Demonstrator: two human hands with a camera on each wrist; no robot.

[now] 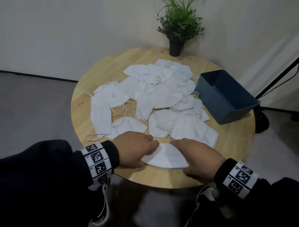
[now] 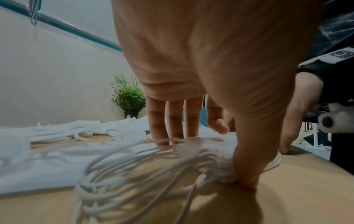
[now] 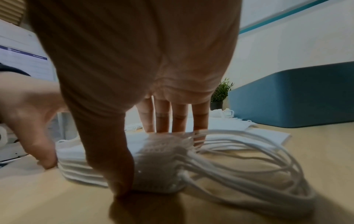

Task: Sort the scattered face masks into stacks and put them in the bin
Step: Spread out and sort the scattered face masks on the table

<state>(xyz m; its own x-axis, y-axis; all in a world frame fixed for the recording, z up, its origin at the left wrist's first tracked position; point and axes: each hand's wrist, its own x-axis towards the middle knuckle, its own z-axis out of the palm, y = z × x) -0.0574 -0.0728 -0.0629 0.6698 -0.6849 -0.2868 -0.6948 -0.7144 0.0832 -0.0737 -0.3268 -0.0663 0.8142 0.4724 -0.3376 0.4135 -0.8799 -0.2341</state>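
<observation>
A stack of white face masks (image 1: 166, 159) lies at the near edge of the round wooden table (image 1: 232, 146). My left hand (image 1: 142, 148) grips its left end and my right hand (image 1: 192, 154) its right end, thumbs on the near edge, fingers on the far edge. In the left wrist view my left hand (image 2: 210, 159) pinches the stack (image 2: 216, 171), with ear loops (image 2: 134, 174) spilling out. The right wrist view has my right hand (image 3: 147, 159) clamping the layered stack (image 3: 80, 166). Several loose masks (image 1: 155, 96) are scattered across the table's middle. The blue bin (image 1: 234, 113) stands at the right, with nothing visible inside.
A potted green plant (image 1: 177, 35) stands at the table's far edge against the wall. A black stand leg (image 1: 288, 70) slants down behind the bin. My shoes and the dark floor show below the table's near edge.
</observation>
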